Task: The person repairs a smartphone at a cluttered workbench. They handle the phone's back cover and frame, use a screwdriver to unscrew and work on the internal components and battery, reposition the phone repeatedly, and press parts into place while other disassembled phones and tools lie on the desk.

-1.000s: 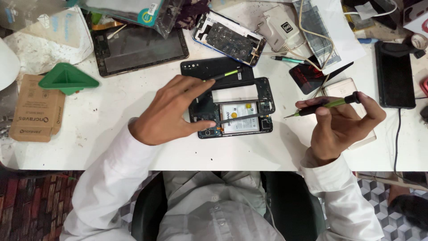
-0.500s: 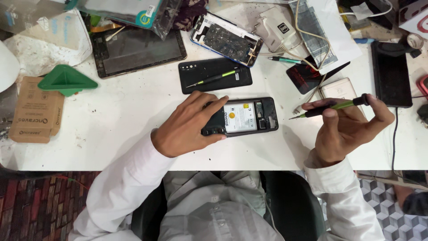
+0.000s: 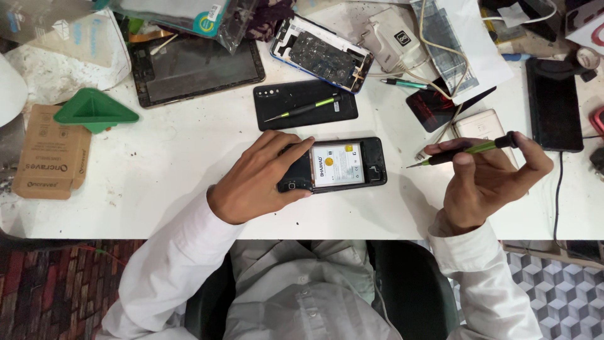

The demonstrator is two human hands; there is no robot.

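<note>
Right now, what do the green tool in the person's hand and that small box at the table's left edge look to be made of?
The screwdriver in the right hand looks like a glossy green-and-black plastic handle with a thin metal tip, judging by its shine. The box looks like plain matte brown cardboard with folded edges.

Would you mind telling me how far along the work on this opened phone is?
Done: the black back cover is off and lies apart on the table, a second screwdriver resting on it. In hand: the left hand steadies the open phone, its battery exposed; the right hand holds a green screwdriver off to its side. Left: the phone remains uncovered.
</note>
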